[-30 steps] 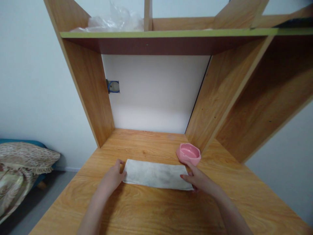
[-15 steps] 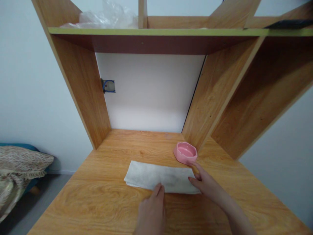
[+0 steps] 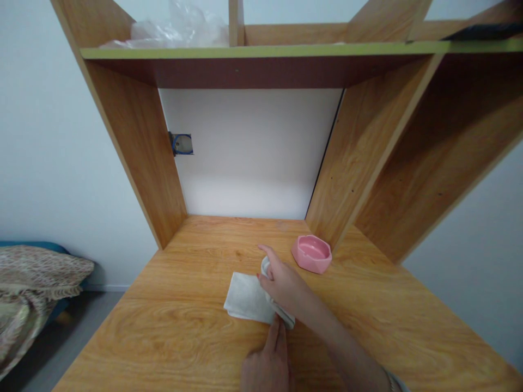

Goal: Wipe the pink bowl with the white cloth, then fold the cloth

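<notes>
A white cloth (image 3: 245, 296) lies on the wooden desk (image 3: 171, 332), partly folded over itself. My right hand (image 3: 281, 283) grips the cloth's right end and holds it over the middle of the cloth, fingers closed on the fabric. My left hand (image 3: 267, 365) sits at the bottom edge of the view, a finger pressing the near edge of the cloth at the fold. A small pink bowl (image 3: 311, 253) stands on the desk just right of my right hand.
Wooden side panels (image 3: 139, 147) rise from the desk's left and right, under a shelf with a green edge (image 3: 261, 51). Crumpled clear plastic (image 3: 180, 30) lies on that shelf. A bed with a patterned blanket (image 3: 32, 272) is at the far left.
My right hand has carried the cloth's right end leftward over the middle, folding the cloth. My left hand moved from the cloth's left end to its near edge.
</notes>
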Action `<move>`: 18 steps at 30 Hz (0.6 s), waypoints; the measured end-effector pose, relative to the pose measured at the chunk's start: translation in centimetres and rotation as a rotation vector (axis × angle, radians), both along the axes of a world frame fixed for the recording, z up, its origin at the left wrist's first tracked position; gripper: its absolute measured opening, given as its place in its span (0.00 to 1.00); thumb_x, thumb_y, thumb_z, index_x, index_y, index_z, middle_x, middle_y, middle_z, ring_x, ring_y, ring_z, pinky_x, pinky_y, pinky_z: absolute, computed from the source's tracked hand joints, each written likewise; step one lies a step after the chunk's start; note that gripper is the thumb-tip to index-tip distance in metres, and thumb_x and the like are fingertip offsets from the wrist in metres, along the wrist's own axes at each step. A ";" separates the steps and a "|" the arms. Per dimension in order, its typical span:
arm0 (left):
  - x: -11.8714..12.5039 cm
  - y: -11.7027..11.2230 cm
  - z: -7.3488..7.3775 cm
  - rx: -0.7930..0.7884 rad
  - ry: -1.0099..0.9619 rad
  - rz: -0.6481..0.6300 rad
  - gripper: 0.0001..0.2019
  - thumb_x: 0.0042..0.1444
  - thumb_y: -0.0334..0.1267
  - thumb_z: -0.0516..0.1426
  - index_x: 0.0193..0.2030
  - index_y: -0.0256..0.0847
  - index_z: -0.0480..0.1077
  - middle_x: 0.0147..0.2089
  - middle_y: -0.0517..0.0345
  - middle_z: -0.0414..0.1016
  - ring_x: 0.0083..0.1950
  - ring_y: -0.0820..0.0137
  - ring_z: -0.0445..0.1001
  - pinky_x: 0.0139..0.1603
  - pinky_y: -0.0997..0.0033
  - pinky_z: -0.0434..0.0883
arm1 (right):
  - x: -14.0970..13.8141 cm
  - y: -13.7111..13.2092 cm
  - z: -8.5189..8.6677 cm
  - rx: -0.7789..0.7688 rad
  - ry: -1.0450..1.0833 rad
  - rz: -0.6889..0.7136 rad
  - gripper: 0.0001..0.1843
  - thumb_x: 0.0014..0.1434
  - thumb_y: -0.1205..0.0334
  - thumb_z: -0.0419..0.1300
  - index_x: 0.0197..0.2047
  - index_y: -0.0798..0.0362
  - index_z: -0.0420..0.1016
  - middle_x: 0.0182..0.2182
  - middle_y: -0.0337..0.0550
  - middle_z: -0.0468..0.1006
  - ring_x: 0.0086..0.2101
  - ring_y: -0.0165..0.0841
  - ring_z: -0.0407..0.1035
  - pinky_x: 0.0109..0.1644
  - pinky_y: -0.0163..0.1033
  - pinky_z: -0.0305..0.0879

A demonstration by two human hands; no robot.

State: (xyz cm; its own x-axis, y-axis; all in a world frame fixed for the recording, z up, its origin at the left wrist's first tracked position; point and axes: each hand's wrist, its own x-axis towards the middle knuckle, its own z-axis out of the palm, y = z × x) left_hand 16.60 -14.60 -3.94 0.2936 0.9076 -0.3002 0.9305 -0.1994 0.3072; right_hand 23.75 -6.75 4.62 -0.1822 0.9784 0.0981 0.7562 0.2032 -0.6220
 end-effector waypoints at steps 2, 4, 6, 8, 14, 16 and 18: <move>-0.6 -0.1 -0.4 0.005 -0.043 -0.013 0.33 0.47 0.25 0.47 0.62 0.44 0.48 0.63 0.50 0.49 0.34 0.54 0.75 0.29 0.57 0.72 | -1.5 0.2 -0.1 -0.022 -0.083 0.022 0.31 0.50 0.68 0.51 0.59 0.52 0.50 0.23 0.37 0.69 0.24 0.30 0.63 0.26 0.32 0.51; -0.9 -0.2 -0.7 0.016 -0.092 -0.022 0.31 0.47 0.26 0.47 0.61 0.44 0.52 0.61 0.49 0.55 0.36 0.52 0.75 0.29 0.57 0.72 | -2.9 0.3 -0.4 -0.042 -0.142 0.070 0.32 0.50 0.68 0.51 0.59 0.53 0.49 0.28 0.42 0.73 0.29 0.33 0.67 0.29 0.33 0.53; -0.9 -0.2 -0.7 0.015 -0.119 -0.011 0.28 0.47 0.27 0.47 0.58 0.45 0.57 0.57 0.48 0.62 0.37 0.52 0.74 0.30 0.57 0.71 | -4.2 0.4 -1.1 -0.037 -0.175 0.106 0.33 0.50 0.69 0.51 0.60 0.55 0.48 0.34 0.48 0.75 0.35 0.36 0.68 0.32 0.35 0.56; -0.9 -0.2 -0.2 -0.015 -0.117 0.005 0.24 0.48 0.28 0.46 0.54 0.44 0.62 0.52 0.47 0.67 0.38 0.52 0.74 0.32 0.56 0.70 | -5.2 0.5 -2.1 -0.077 -0.195 0.131 0.34 0.50 0.69 0.51 0.60 0.58 0.46 0.37 0.52 0.75 0.38 0.39 0.69 0.34 0.36 0.57; -2.6 0.2 2.5 -0.085 -0.232 -0.035 0.20 0.52 0.32 0.44 0.52 0.44 0.63 0.53 0.51 0.66 0.44 0.55 0.72 0.40 0.59 0.70 | -5.2 0.7 -4.1 -0.128 0.013 0.190 0.31 0.54 0.61 0.51 0.60 0.60 0.49 0.36 0.52 0.76 0.36 0.37 0.69 0.34 0.36 0.59; -3.7 0.5 3.3 -0.041 -0.349 -0.099 0.21 0.51 0.32 0.46 0.53 0.44 0.61 0.56 0.53 0.64 0.48 0.59 0.70 0.46 0.64 0.68 | -3.6 1.1 -3.8 -0.072 0.104 0.132 0.27 0.56 0.61 0.49 0.59 0.57 0.52 0.34 0.47 0.76 0.34 0.35 0.69 0.35 0.35 0.59; -5.0 1.1 4.0 0.080 -0.432 -0.067 0.18 0.54 0.35 0.44 0.52 0.43 0.63 0.53 0.54 0.66 0.49 0.64 0.69 0.49 0.68 0.65 | -1.3 1.6 -3.4 -0.017 0.148 0.051 0.23 0.56 0.63 0.47 0.57 0.55 0.56 0.34 0.45 0.76 0.34 0.33 0.69 0.37 0.35 0.59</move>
State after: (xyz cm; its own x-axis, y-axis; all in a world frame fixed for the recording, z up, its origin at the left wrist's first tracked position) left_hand 11.55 -13.54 0.04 0.4358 0.8976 -0.0661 0.7040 -0.2942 0.6464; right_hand 22.46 -5.18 1.20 -0.2161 0.9700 0.1110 0.6449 0.2272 -0.7297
